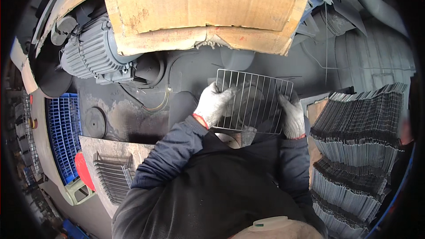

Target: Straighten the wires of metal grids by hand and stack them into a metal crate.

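At far left, a blue slatted crate sits low beside the machine, and above it a grey electric motor with ribbed casing. Just below, a small stack of wire racks lies on a grey plate. Overhead, a worn cardboard sheet covers the machine top. Centre: I see my left hand, gloved in grey knit, its grip pinching the left edge of one wire rack, fingers curled over the bars. The rack is held roughly flat, in front of my chest over the dark machine bed. My right hand, gloved too, grip clamped on the rack's right edge. Far right, a tall pile of finished-looking wire racks, well apart from the held one. My read: the step in hand is positioning the rack at the machine; the next move calls for keeping both edges level.
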`<action>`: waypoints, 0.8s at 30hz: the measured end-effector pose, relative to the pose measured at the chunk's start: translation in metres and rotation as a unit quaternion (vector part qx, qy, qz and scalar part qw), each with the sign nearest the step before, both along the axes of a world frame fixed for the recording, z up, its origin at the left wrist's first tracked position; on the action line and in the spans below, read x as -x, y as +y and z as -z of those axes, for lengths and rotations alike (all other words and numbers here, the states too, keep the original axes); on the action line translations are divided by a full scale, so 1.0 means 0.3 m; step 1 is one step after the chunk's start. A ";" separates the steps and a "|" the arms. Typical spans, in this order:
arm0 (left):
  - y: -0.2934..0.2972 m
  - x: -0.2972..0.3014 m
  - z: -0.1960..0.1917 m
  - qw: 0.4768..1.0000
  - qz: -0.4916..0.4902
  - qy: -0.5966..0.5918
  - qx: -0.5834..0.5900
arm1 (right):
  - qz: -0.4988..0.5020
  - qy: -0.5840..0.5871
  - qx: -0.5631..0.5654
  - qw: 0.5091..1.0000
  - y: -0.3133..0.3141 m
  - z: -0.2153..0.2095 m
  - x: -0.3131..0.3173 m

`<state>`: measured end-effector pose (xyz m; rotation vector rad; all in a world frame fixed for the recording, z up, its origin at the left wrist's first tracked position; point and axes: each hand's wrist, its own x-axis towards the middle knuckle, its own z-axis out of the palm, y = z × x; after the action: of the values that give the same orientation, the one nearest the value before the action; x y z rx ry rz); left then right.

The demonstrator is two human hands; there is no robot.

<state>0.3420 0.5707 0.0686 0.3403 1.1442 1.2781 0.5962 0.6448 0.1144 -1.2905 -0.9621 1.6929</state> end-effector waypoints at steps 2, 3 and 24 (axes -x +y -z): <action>-0.036 0.069 -0.030 0.998 0.009 0.048 0.046 | -0.058 -0.039 0.031 0.997 -0.010 -0.016 0.009; -0.067 0.125 -0.044 0.991 0.014 0.096 0.095 | -0.113 -0.062 0.059 0.990 -0.016 -0.044 0.063; -0.195 0.403 -0.035 0.987 -0.033 0.024 0.156 | -0.176 -0.067 0.041 0.981 -0.022 0.081 0.379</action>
<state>0.2213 0.5121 0.0792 0.1018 1.3825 1.1303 0.4824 0.6381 0.0902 -1.3615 -1.2721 1.9491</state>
